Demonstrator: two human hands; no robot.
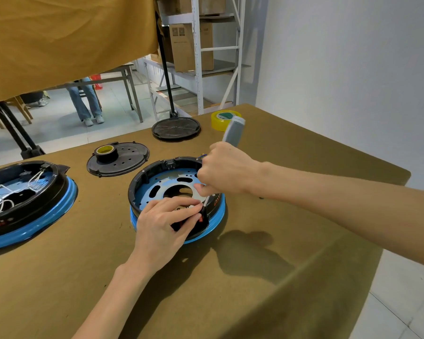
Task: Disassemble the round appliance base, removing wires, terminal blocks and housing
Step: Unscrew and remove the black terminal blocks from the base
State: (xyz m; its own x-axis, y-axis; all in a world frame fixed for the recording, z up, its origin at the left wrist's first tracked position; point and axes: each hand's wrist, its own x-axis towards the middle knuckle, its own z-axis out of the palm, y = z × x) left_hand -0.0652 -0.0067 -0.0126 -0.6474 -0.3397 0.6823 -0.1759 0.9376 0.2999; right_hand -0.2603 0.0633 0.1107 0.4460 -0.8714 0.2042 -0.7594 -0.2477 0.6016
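Note:
A round appliance base (pixel 142 189) with a black housing, a blue lower ring and a blue perforated inner plate sits mid-table. My left hand (pixel 162 221) rests on its near rim, fingers pinching a small black and red part by the tool tip. My right hand (pixel 225 170) grips a grey-handled screwdriver (pixel 234 130), whose shaft points down into the near right edge of the base. The screw under the tip is hidden.
A second base (pixel 30 204) with white wires inside sits at the left. A black cover (pixel 130 160) bearing a tape roll (pixel 105 152) lies behind, another black disc (pixel 176 128) and yellow tape (pixel 222 119) farther back. The table's right edge (pixel 382 253) drops to the floor.

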